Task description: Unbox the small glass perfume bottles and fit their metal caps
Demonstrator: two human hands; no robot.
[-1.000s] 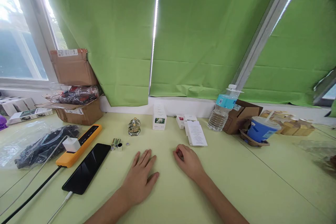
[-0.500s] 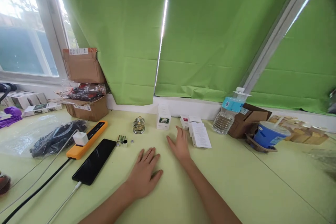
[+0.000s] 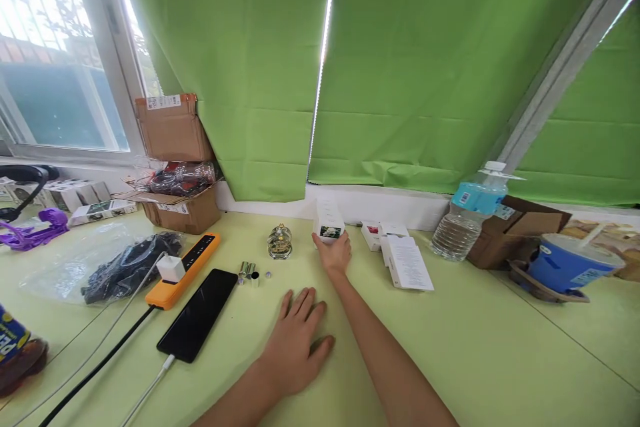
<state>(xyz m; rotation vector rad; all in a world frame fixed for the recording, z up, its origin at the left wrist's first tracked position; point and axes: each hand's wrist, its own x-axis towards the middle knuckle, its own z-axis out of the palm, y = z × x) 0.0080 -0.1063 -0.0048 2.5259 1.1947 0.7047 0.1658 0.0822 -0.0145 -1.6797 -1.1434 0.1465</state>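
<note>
There were two hands, one left hand point(image 3: 300, 347) and one right hand point(image 3: 334, 253), over one table point(image 3: 480, 360). At the right hand's fingertips, small white boxes point(image 3: 328, 217) stood in a row too tight to count. Ahead of the left hand was one glass bottle point(image 3: 280, 244). To the left hand's left were one phone point(image 3: 197, 315), one power strip point(image 3: 196, 255), one white plug point(image 3: 171, 268) and, farther off, one drink bottle point(image 3: 15, 350). To the right hand's right were one water bottle point(image 3: 456, 233), one cardboard box point(image 3: 523, 230) and one blue cup point(image 3: 563, 267).
</note>
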